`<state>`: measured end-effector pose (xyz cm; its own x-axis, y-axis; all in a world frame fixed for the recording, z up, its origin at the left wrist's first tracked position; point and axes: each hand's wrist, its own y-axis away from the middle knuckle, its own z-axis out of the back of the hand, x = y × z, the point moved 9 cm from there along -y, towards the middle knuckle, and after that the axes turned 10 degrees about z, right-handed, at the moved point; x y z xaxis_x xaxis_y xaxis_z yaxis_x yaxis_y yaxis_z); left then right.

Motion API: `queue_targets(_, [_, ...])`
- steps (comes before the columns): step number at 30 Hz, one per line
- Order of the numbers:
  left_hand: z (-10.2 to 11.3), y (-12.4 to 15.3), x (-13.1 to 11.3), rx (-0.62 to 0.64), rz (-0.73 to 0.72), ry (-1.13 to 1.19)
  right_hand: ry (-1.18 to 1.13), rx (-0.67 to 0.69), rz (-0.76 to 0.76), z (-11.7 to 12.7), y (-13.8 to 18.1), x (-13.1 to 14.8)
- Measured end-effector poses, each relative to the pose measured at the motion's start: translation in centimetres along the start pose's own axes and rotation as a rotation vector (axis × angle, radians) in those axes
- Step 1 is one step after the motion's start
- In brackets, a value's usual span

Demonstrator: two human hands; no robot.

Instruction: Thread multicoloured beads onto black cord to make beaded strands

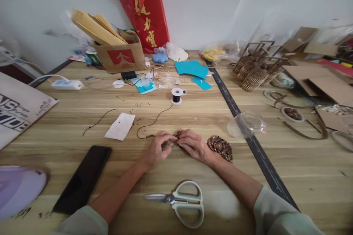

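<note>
My left hand [159, 149] and my right hand [194, 146] meet above the table, fingertips nearly touching. Both are closed in a pinch on a string of small dark and coloured beads [179, 134], mostly covered by my fingers. A short beaded stretch of black cord [154, 122] comes out to the left of my left hand, and the cord curves back to a white spool [177, 96]. Beside my right wrist lies a coiled heap of multicoloured beads [220, 148]. Exactly what sits between the fingertips is too small to see.
Scissors with pale handles [188, 203] lie nearest me. To the left are a black phone [82, 180], a white paper piece [120, 126] and a loose cord. A clear plastic container [246, 125] stands right; small woven baskets [252, 71] and a cardboard box [118, 53] are farther back.
</note>
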<state>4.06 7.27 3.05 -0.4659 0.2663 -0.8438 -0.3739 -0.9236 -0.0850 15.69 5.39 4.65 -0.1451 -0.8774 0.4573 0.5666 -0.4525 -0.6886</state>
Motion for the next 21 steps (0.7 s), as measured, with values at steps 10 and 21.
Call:
queue_targets(10, [-0.4,-0.2,0.8,-0.019,-0.009,-0.008,0.020,-0.001,0.017,-0.1,-0.2,0.2])
queue_targets(21, [0.6,-0.4,1.1,-0.056,0.044,0.115,0.056,0.060,-0.032,-0.8,-0.2,-0.1])
